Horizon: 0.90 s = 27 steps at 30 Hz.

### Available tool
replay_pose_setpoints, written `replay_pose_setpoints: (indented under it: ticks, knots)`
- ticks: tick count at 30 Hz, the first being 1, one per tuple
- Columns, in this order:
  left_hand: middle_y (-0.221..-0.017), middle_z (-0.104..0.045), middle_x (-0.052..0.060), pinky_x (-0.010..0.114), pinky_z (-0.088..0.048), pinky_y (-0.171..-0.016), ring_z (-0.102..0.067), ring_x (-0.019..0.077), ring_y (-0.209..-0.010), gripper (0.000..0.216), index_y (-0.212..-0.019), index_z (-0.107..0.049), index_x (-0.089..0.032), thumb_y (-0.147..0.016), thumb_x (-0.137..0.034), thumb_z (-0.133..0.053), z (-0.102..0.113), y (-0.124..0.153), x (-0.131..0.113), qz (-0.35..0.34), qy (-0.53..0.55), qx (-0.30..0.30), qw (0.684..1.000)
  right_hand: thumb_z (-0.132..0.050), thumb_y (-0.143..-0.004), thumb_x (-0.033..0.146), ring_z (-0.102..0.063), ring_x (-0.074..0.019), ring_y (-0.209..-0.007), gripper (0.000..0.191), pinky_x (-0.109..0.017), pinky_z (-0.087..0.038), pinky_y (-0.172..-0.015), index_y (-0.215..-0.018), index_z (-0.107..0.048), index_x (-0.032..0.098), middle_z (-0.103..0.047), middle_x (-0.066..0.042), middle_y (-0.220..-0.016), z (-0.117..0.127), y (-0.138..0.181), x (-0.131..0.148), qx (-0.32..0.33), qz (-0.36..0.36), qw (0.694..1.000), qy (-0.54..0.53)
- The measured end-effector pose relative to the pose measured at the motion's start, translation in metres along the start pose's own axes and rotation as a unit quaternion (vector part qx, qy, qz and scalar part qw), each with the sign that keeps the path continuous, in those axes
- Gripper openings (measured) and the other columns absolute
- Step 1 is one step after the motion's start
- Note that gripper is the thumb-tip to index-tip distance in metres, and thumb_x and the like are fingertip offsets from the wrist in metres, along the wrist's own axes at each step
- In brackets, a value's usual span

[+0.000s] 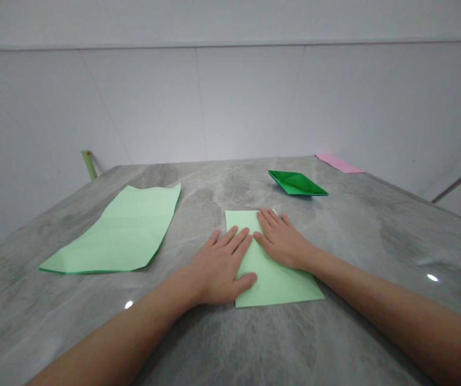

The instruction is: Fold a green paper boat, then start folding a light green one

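Note:
A pale green sheet of paper (279,287), roughly rectangular and seemingly folded, lies flat on the grey table in front of me. My left hand (224,265) rests on its left edge, palm down, fingers stretched and thumb apart. On the upper right part of the same paper lies my right hand (281,238), also flat with fingers extended. Both hands press on the paper without gripping it. The fingertips of the two hands are close together near the paper's middle. The paper beneath the palms is hidden.
Left of my hands lies a larger light green sheet (121,230) with curled edges. A dark green folded paper shape (298,183) sits beyond my right hand. Pink paper (340,163) lies at the far right edge of the marbled grey table (214,343). A white wall stands behind.

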<state>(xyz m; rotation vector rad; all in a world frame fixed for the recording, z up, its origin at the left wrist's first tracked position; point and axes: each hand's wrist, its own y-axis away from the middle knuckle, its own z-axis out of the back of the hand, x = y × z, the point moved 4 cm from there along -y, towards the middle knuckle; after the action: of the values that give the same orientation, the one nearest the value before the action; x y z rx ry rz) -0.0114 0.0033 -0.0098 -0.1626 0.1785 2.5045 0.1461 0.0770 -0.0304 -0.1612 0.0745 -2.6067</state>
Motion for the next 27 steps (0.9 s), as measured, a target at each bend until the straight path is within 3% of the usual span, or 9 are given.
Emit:
replay_pose_setpoints:
  ticks: [6, 11, 15, 18, 23, 27]
  knots:
    - [-0.154, -0.035, 0.018, 0.068, -0.016, -0.112, -0.029, 0.0373, -0.143, 0.049, -0.136, -0.048, -0.011, -0.099, -0.038, -0.032, 0.007, -0.001, 0.015, 0.069, -0.073, -0.050, 0.994, -0.031, -0.098, 0.042, -0.018, -0.0316, -0.147, 0.065, -0.052, -0.018, -0.119, -0.149, -0.032, 0.001, -0.022, -0.022, -0.157, 0.005, 0.004, 0.003, 0.052, 0.132, 0.987, -0.070]
    - [-0.162, -0.016, 0.012, 0.060, -0.013, -0.116, -0.011, 0.0308, -0.149, 0.055, -0.152, -0.025, -0.016, -0.102, -0.039, -0.024, -0.002, -0.009, 0.010, -0.030, -0.050, -0.014, 0.998, -0.035, -0.098, 0.046, -0.022, -0.0312, -0.147, 0.064, -0.058, -0.016, -0.118, -0.150, -0.034, 0.008, -0.027, -0.018, -0.157, 0.007, -0.001, 0.000, 0.040, 0.119, 0.987, -0.105]
    - [-0.163, -0.009, 0.012, 0.065, -0.008, -0.115, -0.007, 0.0359, -0.149, 0.076, -0.155, -0.015, -0.016, -0.097, -0.062, -0.028, -0.003, -0.009, 0.011, -0.027, -0.025, -0.003, 0.999, -0.057, -0.086, 0.052, -0.027, -0.0356, -0.144, 0.077, -0.063, -0.015, -0.116, -0.148, -0.038, 0.011, -0.032, -0.019, -0.155, 0.010, -0.011, -0.016, 0.027, 0.039, 0.987, -0.155]
    - [-0.162, -0.009, 0.013, 0.068, -0.007, -0.113, -0.005, 0.0402, -0.148, 0.090, -0.156, -0.016, -0.018, -0.088, -0.075, -0.034, 0.000, -0.007, 0.010, -0.018, -0.008, -0.001, 1.000, -0.067, -0.076, 0.056, -0.029, -0.0389, -0.143, 0.091, -0.064, -0.014, -0.116, -0.149, -0.037, 0.012, -0.033, -0.021, -0.154, 0.014, -0.012, -0.023, 0.021, 0.018, 0.984, -0.174]
    - [-0.163, -0.008, 0.010, 0.074, -0.008, -0.108, -0.003, 0.0433, -0.147, 0.079, -0.153, -0.020, -0.039, -0.086, -0.077, -0.036, 0.001, -0.006, 0.009, -0.015, 0.004, 0.005, 1.000, -0.071, -0.062, 0.071, -0.010, -0.0428, -0.147, 0.126, -0.068, -0.006, -0.113, -0.156, -0.014, 0.010, -0.015, -0.025, -0.159, 0.015, 0.000, -0.012, 0.067, 0.041, 0.985, -0.155]
    - [-0.163, -0.005, 0.009, 0.074, -0.006, -0.107, -0.003, 0.0449, -0.146, 0.078, -0.152, -0.020, -0.044, -0.085, -0.078, -0.040, 0.003, -0.007, 0.009, -0.022, 0.009, 0.009, 1.000, -0.075, -0.055, 0.071, 0.007, -0.0428, -0.146, 0.138, -0.067, 0.002, -0.113, -0.156, -0.001, 0.014, 0.000, -0.023, -0.161, 0.019, 0.010, -0.006, 0.119, 0.092, 0.978, -0.147]
